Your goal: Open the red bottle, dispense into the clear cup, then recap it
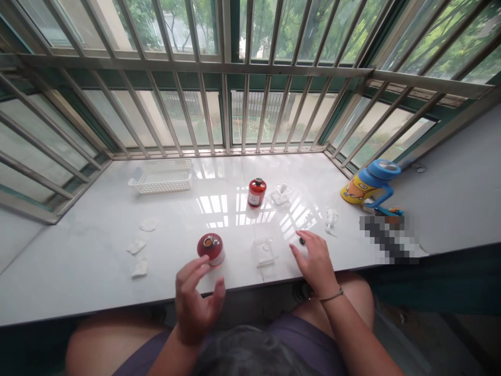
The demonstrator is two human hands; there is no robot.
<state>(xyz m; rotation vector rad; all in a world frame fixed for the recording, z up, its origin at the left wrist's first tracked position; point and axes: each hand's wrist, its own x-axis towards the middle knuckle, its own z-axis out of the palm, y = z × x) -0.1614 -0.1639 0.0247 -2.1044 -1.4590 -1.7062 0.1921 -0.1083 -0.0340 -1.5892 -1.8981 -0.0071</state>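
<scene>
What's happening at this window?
A person sits at a white counter. The left hand is open at an uncapped red bottle; I can't tell if the fingertips touch it. The right hand, also open, is by a small black cap. A second red bottle, capped, stands farther back.

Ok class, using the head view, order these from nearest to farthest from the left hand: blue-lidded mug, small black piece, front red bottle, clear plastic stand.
1. Front red bottle, at the left hand's fingertips.
2. Clear plastic stand, to the right.
3. Small black piece, farther right, by the right hand.
4. Blue-lidded mug, far right, beside the window bars.
</scene>
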